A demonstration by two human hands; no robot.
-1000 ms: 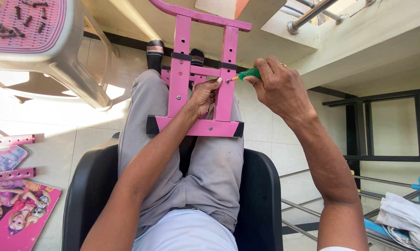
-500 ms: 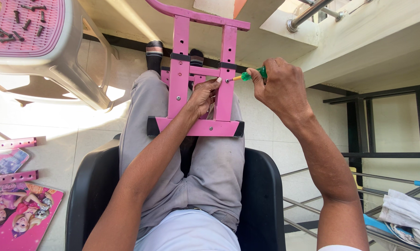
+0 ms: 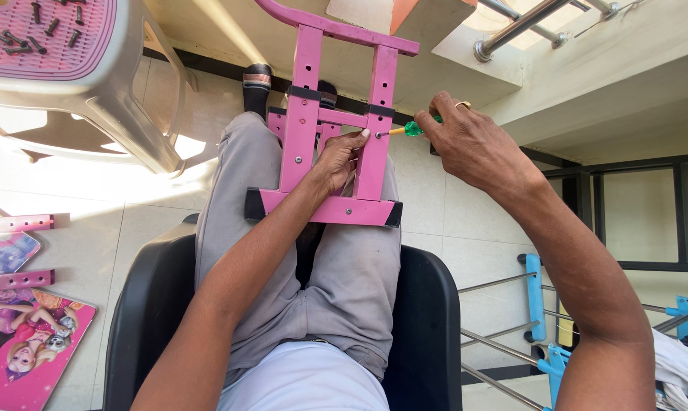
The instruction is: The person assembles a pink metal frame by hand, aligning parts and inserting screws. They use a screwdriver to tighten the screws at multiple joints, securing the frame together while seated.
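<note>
Head view: a black chair (image 3: 427, 320) fills the lower middle, a pale plastic stool (image 3: 93, 68) the upper left. At centre, a pink metal frame (image 3: 321, 137) rests on the person's legs. Left hand (image 3: 336, 160) grips the frame's right post; right hand (image 3: 473, 144) is clenched around a green-handled screwdriver (image 3: 408, 129), its tip at that post.
</note>
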